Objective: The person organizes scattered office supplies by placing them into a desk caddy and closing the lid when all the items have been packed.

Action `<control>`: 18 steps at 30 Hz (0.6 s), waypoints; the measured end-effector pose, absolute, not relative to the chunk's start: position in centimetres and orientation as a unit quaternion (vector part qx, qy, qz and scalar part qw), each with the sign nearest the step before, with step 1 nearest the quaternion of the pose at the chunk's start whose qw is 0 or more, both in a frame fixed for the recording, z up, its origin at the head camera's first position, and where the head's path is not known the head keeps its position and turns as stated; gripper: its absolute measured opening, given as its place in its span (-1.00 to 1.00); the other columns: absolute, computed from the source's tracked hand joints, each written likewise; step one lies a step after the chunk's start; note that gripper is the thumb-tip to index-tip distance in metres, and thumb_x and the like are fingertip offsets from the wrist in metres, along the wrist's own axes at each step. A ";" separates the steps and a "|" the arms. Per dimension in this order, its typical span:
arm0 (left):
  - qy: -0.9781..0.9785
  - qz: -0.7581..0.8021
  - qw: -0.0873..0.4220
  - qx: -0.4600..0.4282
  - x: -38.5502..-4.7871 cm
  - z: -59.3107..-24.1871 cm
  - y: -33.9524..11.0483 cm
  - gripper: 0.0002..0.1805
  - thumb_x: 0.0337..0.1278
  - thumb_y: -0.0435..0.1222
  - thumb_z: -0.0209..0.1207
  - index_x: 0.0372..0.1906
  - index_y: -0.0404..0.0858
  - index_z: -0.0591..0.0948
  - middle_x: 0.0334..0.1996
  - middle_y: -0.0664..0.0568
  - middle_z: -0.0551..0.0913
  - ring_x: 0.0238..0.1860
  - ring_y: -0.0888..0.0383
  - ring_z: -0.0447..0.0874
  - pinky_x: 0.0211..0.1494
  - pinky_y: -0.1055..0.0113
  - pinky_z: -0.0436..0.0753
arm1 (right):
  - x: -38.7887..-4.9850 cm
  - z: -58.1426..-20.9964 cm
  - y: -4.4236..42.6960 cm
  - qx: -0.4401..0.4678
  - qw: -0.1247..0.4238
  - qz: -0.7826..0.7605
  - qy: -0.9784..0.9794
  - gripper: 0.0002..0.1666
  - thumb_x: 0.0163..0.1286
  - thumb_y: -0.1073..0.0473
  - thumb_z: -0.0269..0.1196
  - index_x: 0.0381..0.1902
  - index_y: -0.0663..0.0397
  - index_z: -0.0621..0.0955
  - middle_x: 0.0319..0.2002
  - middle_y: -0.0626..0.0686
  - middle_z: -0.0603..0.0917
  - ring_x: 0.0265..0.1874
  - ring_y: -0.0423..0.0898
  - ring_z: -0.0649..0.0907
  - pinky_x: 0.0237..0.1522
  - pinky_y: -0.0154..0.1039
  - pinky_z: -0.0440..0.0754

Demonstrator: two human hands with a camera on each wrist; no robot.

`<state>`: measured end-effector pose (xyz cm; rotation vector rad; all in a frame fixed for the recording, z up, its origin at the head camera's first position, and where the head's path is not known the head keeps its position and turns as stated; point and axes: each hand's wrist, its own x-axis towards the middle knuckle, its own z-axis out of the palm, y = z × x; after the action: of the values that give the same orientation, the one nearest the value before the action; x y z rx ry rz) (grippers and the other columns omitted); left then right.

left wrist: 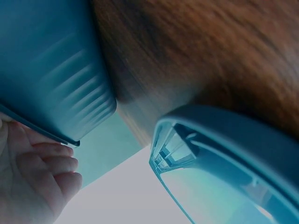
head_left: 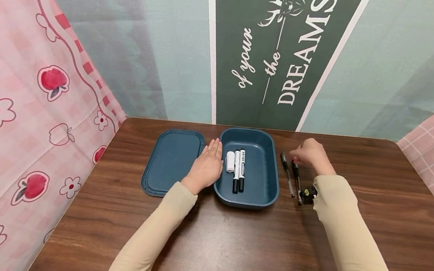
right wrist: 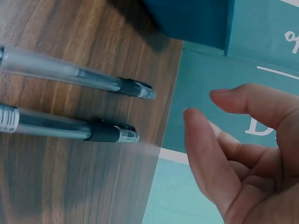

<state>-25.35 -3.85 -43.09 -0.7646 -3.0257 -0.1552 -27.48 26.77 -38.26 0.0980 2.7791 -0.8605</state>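
My left hand (head_left: 208, 165) rests with straight fingers against the left rim of a blue plastic box (head_left: 276, 180). Inside the box lie two white whiteboard markers with black ends, the left marker (head_left: 236, 167) and the right marker (head_left: 242, 167), beside a small white object (head_left: 230, 161) whose kind I cannot tell. To the right of the box, two clear gel pens, one pen (head_left: 288, 174) and another pen (head_left: 297, 178), lie side by side on the table. Near their far ends hovers my right hand (right wrist: 247, 163), thumb and forefinger apart, holding nothing.
The blue lid (head_left: 173, 162) lies flat on the table left of the box, partly under my left forearm. A wooden table (head_left: 212, 245) carries everything. Behind it hangs a cloth backdrop (head_left: 161, 63) with printed words, and a pink patterned curtain (head_left: 18, 137) stands at left.
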 end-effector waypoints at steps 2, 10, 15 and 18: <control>-0.968 -0.048 0.008 -0.245 -25.4 -43.1 -3.8 -0.39 0.44 -0.22 -0.12 0.41 -0.49 0.09 0.43 -0.27 0.04 0.45 -0.07 -0.06 0.43 0.16 0.06 | -27.4 -38.3 26.9 0.023 0.119 -0.264 0.957 -0.60 0.16 0.22 0.14 -0.87 0.08 0.52 -0.85 -0.10 0.46 -0.79 -0.20 0.45 -0.50 -0.29 0.41; -0.968 -0.050 0.008 -0.244 -25.3 -43.1 -3.8 -0.40 0.44 -0.22 -0.13 0.41 -0.48 0.09 0.43 -0.27 0.03 0.45 -0.07 -0.07 0.43 0.17 0.06 | -27.0 -38.9 27.1 0.030 0.119 -0.236 0.964 -0.59 0.13 0.20 0.16 -0.86 0.02 0.34 -0.87 -0.07 0.36 -0.81 -0.16 0.36 -0.63 -0.25 0.30; -0.968 -0.051 0.009 -0.245 -25.3 -43.0 -3.8 -0.40 0.44 -0.22 -0.14 0.40 -0.49 0.09 0.43 -0.27 0.04 0.45 -0.07 -0.05 0.43 0.16 0.06 | -26.7 -39.4 27.1 0.042 0.132 -0.233 0.963 -0.68 0.14 0.25 0.15 -0.75 0.09 0.34 -0.80 0.04 0.46 -0.71 -0.06 0.53 -0.57 -0.21 0.39; -0.968 -0.052 0.008 -0.244 -25.3 -43.1 -3.8 -0.40 0.45 -0.21 -0.14 0.41 -0.49 0.09 0.43 -0.26 0.04 0.45 -0.07 -0.06 0.43 0.16 0.06 | -26.5 -40.0 27.2 0.049 0.141 -0.236 0.960 -0.68 0.17 0.26 0.18 -0.71 0.12 0.36 -0.73 0.10 0.51 -0.67 -0.03 0.57 -0.56 -0.21 0.44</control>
<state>-25.32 -3.79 -43.12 -0.7634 -3.0274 -0.1612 -26.52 27.22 -40.00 0.1427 2.7714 -0.6822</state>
